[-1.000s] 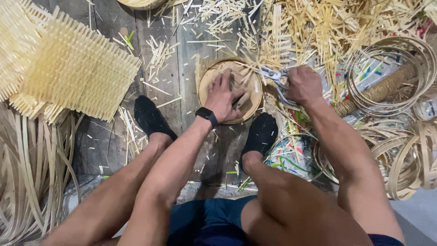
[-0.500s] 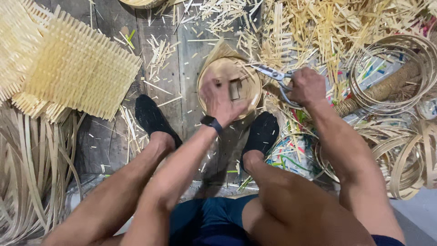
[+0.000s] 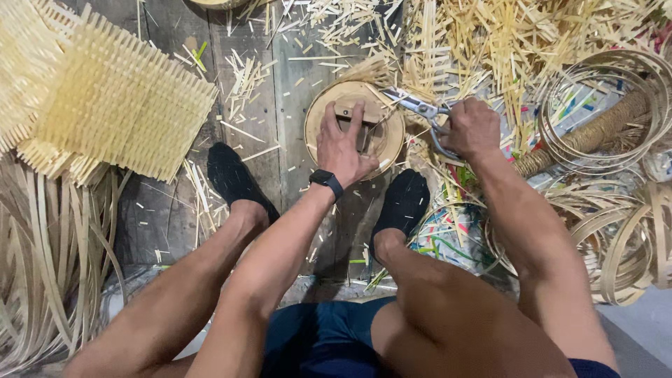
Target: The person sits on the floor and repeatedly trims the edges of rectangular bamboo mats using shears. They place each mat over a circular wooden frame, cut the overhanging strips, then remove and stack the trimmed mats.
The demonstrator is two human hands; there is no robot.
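My left hand [image 3: 344, 143] presses flat on a round wooden disc [image 3: 326, 105] with a small wooden block [image 3: 348, 112] at its centre, lying on the plank floor between my feet. A black watch [image 3: 326, 181] is on that wrist. My right hand [image 3: 473, 127] grips the handles of metal shears [image 3: 413, 106], whose blades reach the disc's upper right rim where woven bamboo strips [image 3: 369, 70] stick out from under it.
Square woven bamboo mats [image 3: 105, 105] are stacked at the left. Long bamboo strips [image 3: 42, 252] lie at lower left. Cut bamboo scraps [image 3: 504, 35] cover the floor at upper right. Bamboo hoops [image 3: 616, 210] pile at the right. My black-socked feet [image 3: 231, 175] flank the disc.
My left hand shifted on the disc, turning it, and now lies flat over the block. The shears stayed at the disc's upper right rim.
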